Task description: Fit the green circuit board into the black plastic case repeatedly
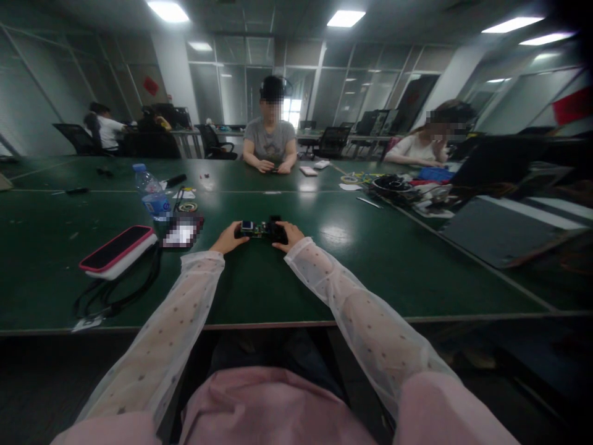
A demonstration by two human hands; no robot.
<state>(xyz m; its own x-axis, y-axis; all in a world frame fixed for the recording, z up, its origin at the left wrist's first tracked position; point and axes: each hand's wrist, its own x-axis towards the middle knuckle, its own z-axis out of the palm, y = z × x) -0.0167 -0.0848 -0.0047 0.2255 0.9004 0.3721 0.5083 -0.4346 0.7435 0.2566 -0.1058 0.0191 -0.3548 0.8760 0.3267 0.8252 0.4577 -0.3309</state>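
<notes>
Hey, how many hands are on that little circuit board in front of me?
2. Your left hand is at the left end of the circuit board, and your right hand is on the black part at its right end.

Both forearms outstretched, left hand [230, 239] and right hand [290, 237] palms inward, fingers curled.

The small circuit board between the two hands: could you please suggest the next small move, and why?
I would probably tilt the circuit board slightly towards the camera: the left hand holds the end by the small screen and the right hand the dark part at the other end, so both ends look supported.
</notes>
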